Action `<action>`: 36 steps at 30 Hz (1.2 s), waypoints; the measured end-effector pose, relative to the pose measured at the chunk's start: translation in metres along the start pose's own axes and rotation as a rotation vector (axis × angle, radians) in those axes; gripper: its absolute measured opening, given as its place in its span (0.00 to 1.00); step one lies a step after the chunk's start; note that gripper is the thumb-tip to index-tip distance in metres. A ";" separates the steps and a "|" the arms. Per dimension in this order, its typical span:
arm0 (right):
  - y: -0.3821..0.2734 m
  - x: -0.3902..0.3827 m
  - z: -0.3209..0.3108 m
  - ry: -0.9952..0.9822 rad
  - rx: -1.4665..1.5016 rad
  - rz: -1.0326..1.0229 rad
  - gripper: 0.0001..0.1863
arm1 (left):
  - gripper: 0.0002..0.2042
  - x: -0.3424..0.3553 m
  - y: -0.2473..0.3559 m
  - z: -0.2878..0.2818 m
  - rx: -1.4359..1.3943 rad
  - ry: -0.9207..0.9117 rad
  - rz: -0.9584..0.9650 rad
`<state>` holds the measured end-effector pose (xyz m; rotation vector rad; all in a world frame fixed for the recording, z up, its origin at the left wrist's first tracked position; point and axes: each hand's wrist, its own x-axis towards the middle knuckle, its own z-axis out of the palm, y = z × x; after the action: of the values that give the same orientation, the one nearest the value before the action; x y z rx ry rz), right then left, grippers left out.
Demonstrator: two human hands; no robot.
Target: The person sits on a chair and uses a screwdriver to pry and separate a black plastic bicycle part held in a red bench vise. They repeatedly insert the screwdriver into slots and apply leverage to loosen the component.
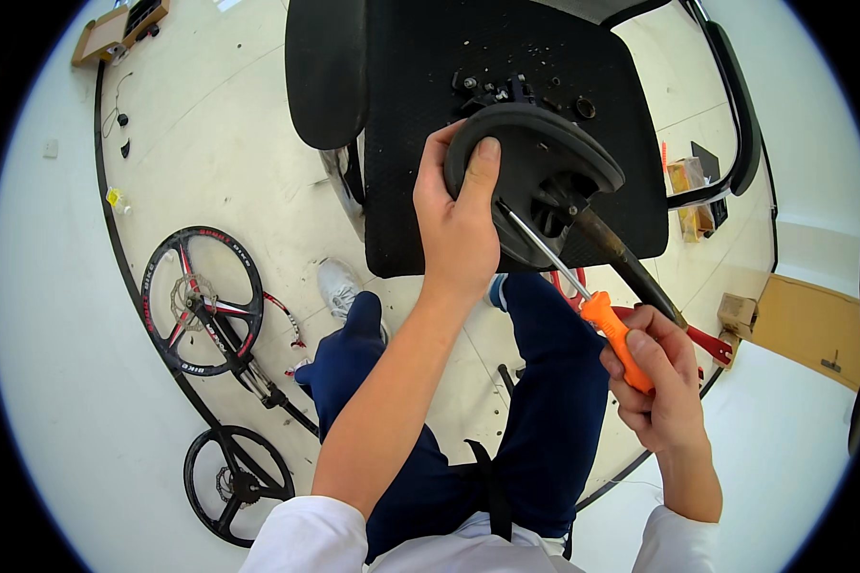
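Note:
My left hand [457,215] is closed round the rim of a black bicycle saddle [535,129], thumb on its underside. A dark, scuffed seat post [626,260] runs from the clamp under the saddle down to the right. In my right hand [661,372] is a screwdriver [619,342] with an orange handle. Its metal shaft points up and left, and the tip meets the saddle's underside near my left thumb. Whether the tip sits in a screw or gap, I cannot tell.
Beyond the saddle, a black chair seat [406,215] bears several small dark parts [492,93] and a ring [585,108]. Two black spoked wheels [204,299] lie on the floor at left. A red metal piece [709,344] shows behind my right hand, near cardboard boxes [805,325].

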<state>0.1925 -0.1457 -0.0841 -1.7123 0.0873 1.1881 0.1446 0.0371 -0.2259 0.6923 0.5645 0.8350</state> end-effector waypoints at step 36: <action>0.029 0.001 0.010 0.139 -0.170 -0.273 0.07 | 0.18 -0.002 -0.011 0.000 -0.043 -0.056 -0.087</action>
<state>0.1703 -0.1519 -0.1047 -1.8853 -0.1634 0.8951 0.1491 0.0298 -0.2336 0.6448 0.5213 0.7424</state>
